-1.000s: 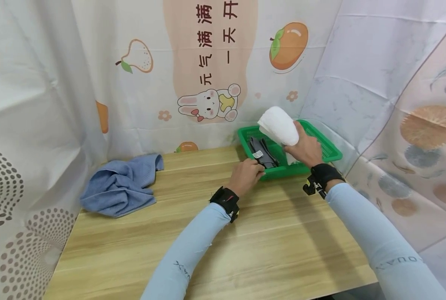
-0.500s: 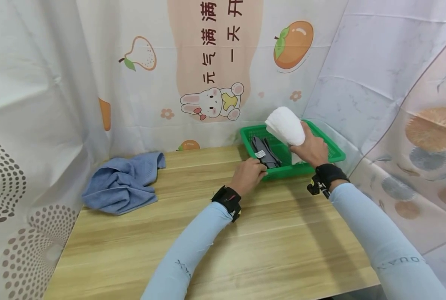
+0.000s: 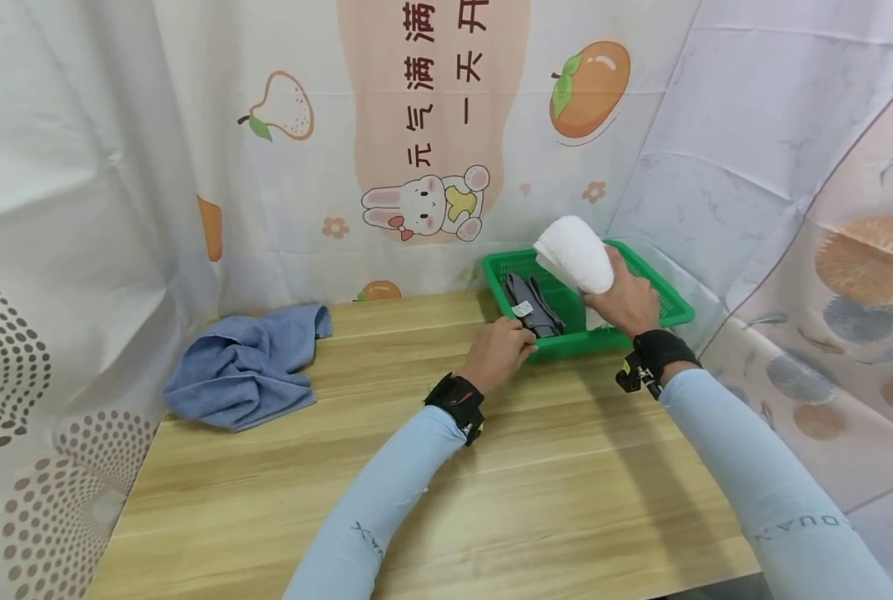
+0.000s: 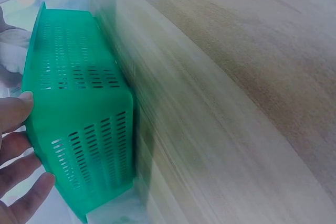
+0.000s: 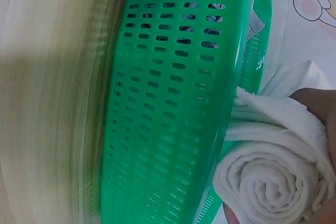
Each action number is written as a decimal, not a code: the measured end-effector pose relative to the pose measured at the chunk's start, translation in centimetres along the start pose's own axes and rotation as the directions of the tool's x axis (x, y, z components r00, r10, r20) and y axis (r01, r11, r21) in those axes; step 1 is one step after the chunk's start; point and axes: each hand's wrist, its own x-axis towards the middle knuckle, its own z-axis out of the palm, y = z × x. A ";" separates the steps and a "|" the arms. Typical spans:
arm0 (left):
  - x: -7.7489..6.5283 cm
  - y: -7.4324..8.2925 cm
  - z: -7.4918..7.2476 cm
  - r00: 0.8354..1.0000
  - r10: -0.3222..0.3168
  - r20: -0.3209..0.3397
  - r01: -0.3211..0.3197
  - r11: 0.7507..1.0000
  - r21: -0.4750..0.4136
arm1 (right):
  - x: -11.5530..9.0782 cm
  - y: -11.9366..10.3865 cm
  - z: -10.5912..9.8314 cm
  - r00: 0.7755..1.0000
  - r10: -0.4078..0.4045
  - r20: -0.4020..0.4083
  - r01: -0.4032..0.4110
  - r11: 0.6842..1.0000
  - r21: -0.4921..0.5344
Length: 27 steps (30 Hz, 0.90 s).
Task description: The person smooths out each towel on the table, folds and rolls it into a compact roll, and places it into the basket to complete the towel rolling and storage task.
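My right hand grips a rolled white towel above the green plastic basket at the back right. In the right wrist view the spiral end of the towel faces the camera, close beside the basket's rim. My left hand holds the basket's near left corner. Seen from the left wrist, its thumb and fingertips lie along the rim. Inside the basket, at its left, is a dark grey folded cloth item with a white label.
A crumpled blue towel lies on the left of the wooden table. Printed curtains hang behind and on both sides, with the basket close to the back and right ones. Part of something white shows beneath my right hand.
The head view has shifted slightly, moving the whole scene a little to the right. Both hands keep their holds on the towel and basket, with the towel barely lower.
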 end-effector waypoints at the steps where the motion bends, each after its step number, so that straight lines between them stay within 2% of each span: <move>1: 0.0 0.0 0.0 1.000 -0.001 0.001 0.001 1.000 0.000 | 0.0 0.0 0.0 1.000 0.002 0.003 -0.002 1.000 0.000; 19: 0.2 0.0 -0.3 1.000 0.010 -0.012 -0.010 1.000 0.013 | 0.3 0.1 0.8 1.000 0.006 -0.001 -0.006 1.000 -0.005; 27: -0.1 0.1 0.2 1.000 0.019 -0.021 -0.018 1.000 0.025 | 0.2 1.0 1.7 1.000 -0.007 0.000 0.007 1.000 -0.016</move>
